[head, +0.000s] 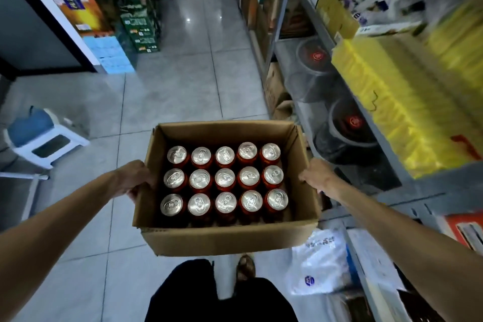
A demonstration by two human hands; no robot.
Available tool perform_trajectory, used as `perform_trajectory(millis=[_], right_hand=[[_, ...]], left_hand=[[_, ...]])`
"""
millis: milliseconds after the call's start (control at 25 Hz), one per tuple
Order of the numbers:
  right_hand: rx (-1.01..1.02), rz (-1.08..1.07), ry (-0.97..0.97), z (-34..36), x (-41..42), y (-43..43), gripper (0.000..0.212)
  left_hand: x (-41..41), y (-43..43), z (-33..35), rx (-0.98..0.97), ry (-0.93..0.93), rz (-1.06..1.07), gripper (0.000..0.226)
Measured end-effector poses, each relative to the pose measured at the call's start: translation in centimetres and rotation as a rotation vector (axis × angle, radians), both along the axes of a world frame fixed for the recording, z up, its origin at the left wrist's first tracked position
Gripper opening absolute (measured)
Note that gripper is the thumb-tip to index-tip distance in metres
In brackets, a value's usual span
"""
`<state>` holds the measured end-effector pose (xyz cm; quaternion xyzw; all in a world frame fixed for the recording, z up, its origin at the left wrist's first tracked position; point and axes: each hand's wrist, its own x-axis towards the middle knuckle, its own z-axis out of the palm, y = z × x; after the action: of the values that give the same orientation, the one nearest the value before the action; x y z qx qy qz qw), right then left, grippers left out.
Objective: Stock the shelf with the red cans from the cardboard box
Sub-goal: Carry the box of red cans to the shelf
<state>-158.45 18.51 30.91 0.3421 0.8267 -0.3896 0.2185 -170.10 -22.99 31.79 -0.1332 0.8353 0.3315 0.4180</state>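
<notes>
Looked like a shop aisle. Showed a grey tiled floor (pixel 183 86) running between metal shelving (pixel 431 185) on the right, crammed with yellow packages (pixel 397 102) and cartons (pixel 337 10), and green cases (pixel 138 21) stacked high on the left.

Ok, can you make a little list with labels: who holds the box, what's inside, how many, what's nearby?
carried: cardboard box, top open
left hand: grips the box's left side
right hand: grips the box's right side
inside: red cans, upright, silver tops
count: fifteen, three rows of five
right of box: shelf with yellow packs
left on floor: white stool
</notes>
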Motion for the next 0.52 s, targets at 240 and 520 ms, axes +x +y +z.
perform_trajectory(millis=[240, 520], right_hand=[[0.056, -0.044, 0.023, 2.1, -19.9, 2.3, 0.008], [0.000, -0.122, -0.002, 2.7, -42.5, 3.8, 0.019]], left_hand=[[-21.3, 3.2, 0.2, 0.020, -0.009, -0.049, 0.019], [-47.6, 6.1, 2.7, 0.020, -0.024, -0.122, 0.030]])
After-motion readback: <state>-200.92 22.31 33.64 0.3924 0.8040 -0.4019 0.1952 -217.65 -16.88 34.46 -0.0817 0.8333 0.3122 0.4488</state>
